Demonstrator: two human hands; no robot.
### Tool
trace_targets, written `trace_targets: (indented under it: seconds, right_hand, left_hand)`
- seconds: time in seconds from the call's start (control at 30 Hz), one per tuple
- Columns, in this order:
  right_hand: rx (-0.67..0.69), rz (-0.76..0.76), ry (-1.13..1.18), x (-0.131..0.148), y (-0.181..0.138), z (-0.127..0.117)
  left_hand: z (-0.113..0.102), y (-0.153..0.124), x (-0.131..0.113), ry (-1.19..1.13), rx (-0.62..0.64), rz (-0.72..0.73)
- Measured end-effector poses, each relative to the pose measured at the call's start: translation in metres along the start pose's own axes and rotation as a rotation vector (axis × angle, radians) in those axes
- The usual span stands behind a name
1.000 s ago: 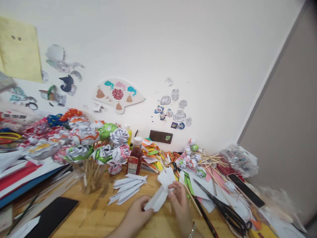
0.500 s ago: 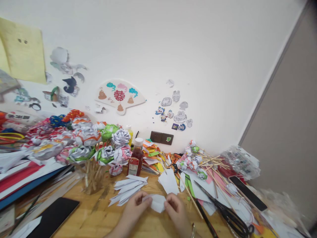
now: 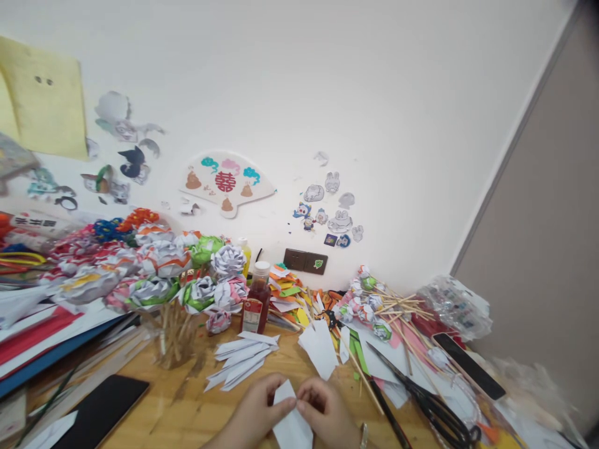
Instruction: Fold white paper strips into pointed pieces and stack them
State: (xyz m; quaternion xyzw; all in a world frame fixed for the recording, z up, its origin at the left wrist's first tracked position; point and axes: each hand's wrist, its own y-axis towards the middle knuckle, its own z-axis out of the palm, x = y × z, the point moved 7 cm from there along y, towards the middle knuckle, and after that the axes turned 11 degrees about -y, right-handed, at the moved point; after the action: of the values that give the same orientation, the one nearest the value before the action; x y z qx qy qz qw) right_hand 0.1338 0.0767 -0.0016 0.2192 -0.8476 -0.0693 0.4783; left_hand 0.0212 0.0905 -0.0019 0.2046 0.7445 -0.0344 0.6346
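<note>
A small folded piece of white paper is held low over the wooden table. My left hand pinches its left side, thumb on top. My right hand has thumb and fingers closed on its right edge, and the two thumb tips nearly meet. Just beyond the left hand lies a stack of folded white paper strips. Past the right hand rests a flat white paper piece. Black-handled scissors lie to the right.
Paper flowers on sticks stand in a holder at the left. A red-brown bottle stands by the wall. Phones lie at the left and right. More stick flowers and paper scraps cover the right side.
Both hands have drawn closer together. The paper between them has turned from lying crosswise to pointing lengthwise toward me, with more of its length showing.
</note>
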Motion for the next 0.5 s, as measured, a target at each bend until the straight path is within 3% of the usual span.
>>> trace_targets:
  seconds: [0.23,0.37,0.5]
  right_hand:
    - [-0.034,0.094,0.085,-0.002,0.004,0.000]
    - [-0.117,0.090,0.088,0.000,0.004,-0.007]
    - [-0.117,0.069,0.122,0.000,0.003,-0.007]
  left_hand:
    - [0.003,-0.001,0.002,-0.149,0.006,-0.040]
    - [0.004,-0.002,0.006,-0.159,-0.014,-0.128]
    - [0.006,-0.002,0.006,-0.166,0.009,-0.146]
